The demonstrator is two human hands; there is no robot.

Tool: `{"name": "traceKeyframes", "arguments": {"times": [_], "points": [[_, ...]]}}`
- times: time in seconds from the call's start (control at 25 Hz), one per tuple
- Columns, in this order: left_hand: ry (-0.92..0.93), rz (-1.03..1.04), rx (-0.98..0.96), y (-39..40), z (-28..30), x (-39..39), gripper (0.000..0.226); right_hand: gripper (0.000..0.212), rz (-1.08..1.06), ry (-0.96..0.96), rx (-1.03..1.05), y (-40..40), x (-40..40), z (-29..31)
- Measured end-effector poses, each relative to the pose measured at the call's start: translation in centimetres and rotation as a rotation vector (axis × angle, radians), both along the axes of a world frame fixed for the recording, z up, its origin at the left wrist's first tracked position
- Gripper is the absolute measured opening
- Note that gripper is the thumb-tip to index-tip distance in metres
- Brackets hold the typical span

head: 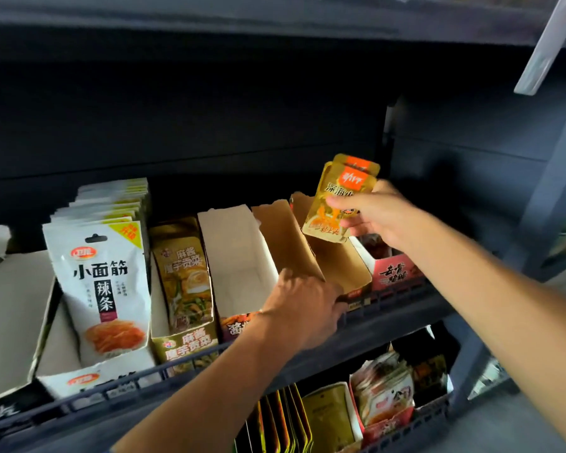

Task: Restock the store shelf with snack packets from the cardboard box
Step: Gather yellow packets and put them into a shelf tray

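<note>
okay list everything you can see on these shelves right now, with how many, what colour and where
white packets: a row, count unclear, white with orange print, left tray on the upper shelf
gold packets: a few, gold-green, tray right of the white ones
white display box: one, empty, centre
brown display box: one, looks empty, right of centre
pink box: one, far right
lower-shelf packets: many, mixed colours, below
yellow packets: at least two, yellow-orange, held above the brown box
left hand: grip on the brown box's front
right hand: grip on the yellow packets
</note>
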State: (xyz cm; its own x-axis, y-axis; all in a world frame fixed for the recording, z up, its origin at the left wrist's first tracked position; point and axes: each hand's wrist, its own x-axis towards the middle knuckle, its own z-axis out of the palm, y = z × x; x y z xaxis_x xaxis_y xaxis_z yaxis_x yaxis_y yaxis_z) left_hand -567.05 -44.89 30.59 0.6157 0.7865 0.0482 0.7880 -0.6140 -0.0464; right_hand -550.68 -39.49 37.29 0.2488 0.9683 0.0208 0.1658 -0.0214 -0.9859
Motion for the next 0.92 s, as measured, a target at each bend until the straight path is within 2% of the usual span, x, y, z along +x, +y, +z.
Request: {"name": "traceKeyframes", "arguments": {"times": [0.12, 0.32, 0.4, 0.48, 0.64, 0.8, 0.92], "points": [[-0.056, -0.026, 0.013, 0.2, -0.6, -0.3, 0.034, 0.051, 0.018, -0.062, -0.051, 1.9, -1.3, 0.1], [-0.150, -0.022, 0.000, 0.9, -1.6, -0.5, 0.034, 0.085, 0.079, -0.190, -0.174, 4.1, -1.3, 0.5], [-0.155, -0.019, -0.008, 0.9, -1.6, -0.5, 0.034, 0.079, 0.118, -0.258, -0.181, 4.8, -0.9, 0.7], [-0.148, -0.020, -0.010, 0.8, -1.7, -0.5, 0.035, 0.060, 0.132, -0.351, -0.151, 5.3, -1.0, 0.8], [-0.146, -0.026, 0.014, 0.7, -1.8, -0.4, 0.036, 0.047, 0.163, -0.697, -0.049, 5.5, -1.9, 0.0], [-0.133, -0.028, 0.005, 0.6, -1.7, -0.4, 0.036, 0.057, 0.231, -1.305, 0.135, 5.2, -2.1, -1.2], [-0.133, -0.030, 0.031, 0.5, -1.9, -0.5, 0.036, 0.068, 0.225, -1.416, 0.245, 4.7, -2.0, -1.8]]}}
